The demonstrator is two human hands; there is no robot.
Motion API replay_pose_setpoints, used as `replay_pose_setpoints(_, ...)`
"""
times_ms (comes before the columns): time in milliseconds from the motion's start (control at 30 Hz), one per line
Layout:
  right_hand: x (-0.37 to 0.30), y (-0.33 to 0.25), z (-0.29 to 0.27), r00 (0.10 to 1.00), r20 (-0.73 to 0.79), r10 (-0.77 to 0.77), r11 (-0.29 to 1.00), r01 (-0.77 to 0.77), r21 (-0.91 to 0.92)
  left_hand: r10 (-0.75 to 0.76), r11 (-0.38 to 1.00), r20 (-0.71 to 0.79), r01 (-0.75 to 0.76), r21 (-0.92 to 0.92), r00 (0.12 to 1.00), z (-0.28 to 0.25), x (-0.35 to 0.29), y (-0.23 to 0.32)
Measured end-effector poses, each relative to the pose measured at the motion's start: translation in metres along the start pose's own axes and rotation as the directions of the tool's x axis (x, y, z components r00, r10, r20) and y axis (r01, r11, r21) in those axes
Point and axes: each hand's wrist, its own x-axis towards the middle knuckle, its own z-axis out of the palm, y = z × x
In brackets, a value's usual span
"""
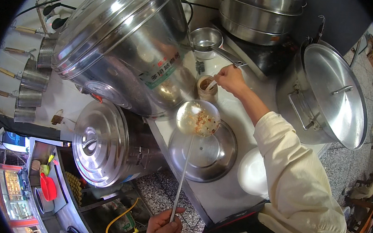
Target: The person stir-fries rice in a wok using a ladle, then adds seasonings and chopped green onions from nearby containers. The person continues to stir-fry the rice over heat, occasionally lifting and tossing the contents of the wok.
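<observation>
My left hand is closed round the long handle of a metal ladle. The ladle's bowl carries reddish-brown bits and a small white heap, and hangs over a round steel lid on the counter. Between the fingers of my right hand is a small white spoon, its lower end inside a jar of brown contents. That jar stands just beyond the ladle's bowl, beside a large steel barrel. The spoon's tip is hidden in the jar.
A small saucepan rests behind the jar. A stacked steamer pot stands at the back, and a tall lidded pot at the right. White bowls sit by my right sleeve. Another lidded steel barrel is at the left.
</observation>
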Motion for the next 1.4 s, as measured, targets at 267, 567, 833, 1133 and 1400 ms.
replay_pose_setpoints(267, -0.028, 0.003, -0.023, 0.969, -0.093, 0.229, 0.876, -0.164, 0.454, 0.023, 1.0, 0.034, -0.023, 0.001, 0.999, 0.002, 0.002, -0.001)
replay_pose_setpoints(567, -0.027, 0.006, -0.034, 0.976, -0.106, 0.189, 0.854, -0.111, 0.508, 0.026, 1.0, 0.038, -0.026, 0.017, 0.999, 0.006, 0.003, -0.003)
replay_pose_setpoints(833, -0.038, 0.017, -0.034, 0.983, -0.175, 0.047, 0.949, 0.011, 0.315, 0.026, 0.999, 0.059, -0.027, 0.025, 0.998, 0.009, 0.006, -0.002)
replay_pose_setpoints(1133, -0.033, 0.025, -0.041, 0.982, -0.088, 0.17, 0.775, -0.078, 0.627, 0.016, 1.0, 0.099, -0.016, 0.006, 0.995, 0.011, 0.009, -0.002)
replay_pose_setpoints(1400, -0.073, 0.003, -0.057, 0.998, -0.049, -0.028, 0.865, 0.049, 0.5, -0.02, 1.0, 0.235, 0.024, -0.016, 0.972, 0.008, 0.015, 0.001)
